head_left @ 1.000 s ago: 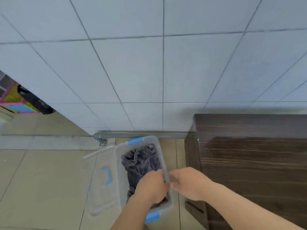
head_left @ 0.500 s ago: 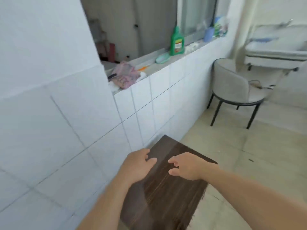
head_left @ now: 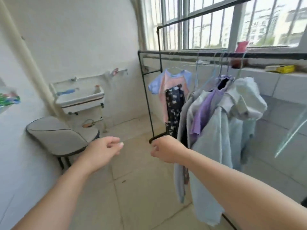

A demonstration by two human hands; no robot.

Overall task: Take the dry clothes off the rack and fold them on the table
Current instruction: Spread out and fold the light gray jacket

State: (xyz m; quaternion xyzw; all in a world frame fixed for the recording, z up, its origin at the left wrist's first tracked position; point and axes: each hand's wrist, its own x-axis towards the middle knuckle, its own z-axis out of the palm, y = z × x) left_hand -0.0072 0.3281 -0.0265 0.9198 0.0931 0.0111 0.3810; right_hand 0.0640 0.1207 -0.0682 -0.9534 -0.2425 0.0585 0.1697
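While both arms reached out toward the black rack (head_left: 150, 103), the left hand (head_left: 103, 151) and right hand (head_left: 165, 149) hung apart, fingers loosely curled, holding nothing. Clothes hung from the rack's rail on hangers: a pale blue garment (head_left: 214, 163) nearest the right hand, a pink-and-blue shirt (head_left: 169, 82) near the rack's far end post. A grey chair (head_left: 56, 138) stood left of the rack.

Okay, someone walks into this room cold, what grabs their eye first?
Probably the black metal clothes rack under the barred window, hung with a pale blue garment, a purple top and a pink-and-blue T-shirt. In the foreground the left hand and right hand reach forward, holding nothing. A grey padded chair stands at left.
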